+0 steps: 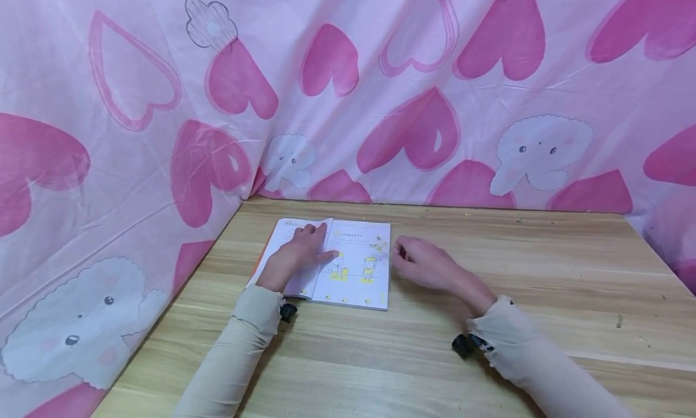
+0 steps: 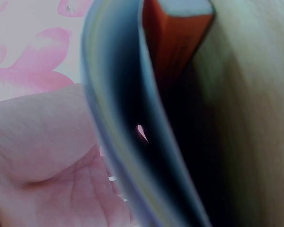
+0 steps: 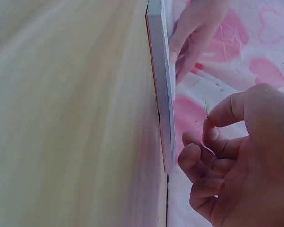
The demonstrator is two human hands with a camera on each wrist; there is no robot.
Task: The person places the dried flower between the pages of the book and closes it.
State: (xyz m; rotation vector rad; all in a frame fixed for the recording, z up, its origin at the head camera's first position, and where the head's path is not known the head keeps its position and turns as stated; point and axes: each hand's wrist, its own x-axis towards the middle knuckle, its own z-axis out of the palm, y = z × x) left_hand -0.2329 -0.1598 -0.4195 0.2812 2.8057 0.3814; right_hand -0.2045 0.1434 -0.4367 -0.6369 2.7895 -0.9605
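Observation:
An open book (image 1: 352, 279) with yellow cartoon drawings lies on the table. My left hand (image 1: 296, 258) rests on its left page near the fold, with the thumb reaching onto the right page. In the left wrist view, pages (image 2: 92, 71) bow up beside the palm, and an orange cover edge (image 2: 180, 45) shows. Just right of the book, my right hand (image 1: 426, 262) is held with its fingers bent. The right wrist view has its thumb and forefinger pinching a tiny wisp of thin, pale strands (image 3: 207, 108), whose kind I cannot tell.
The wooden table (image 1: 544, 285) extends right of the book, with small specks on it. A pink cloth (image 1: 380, 104) printed with hearts hangs along the back and left side. Black straps with small devices (image 1: 462, 346) sit at both wrists.

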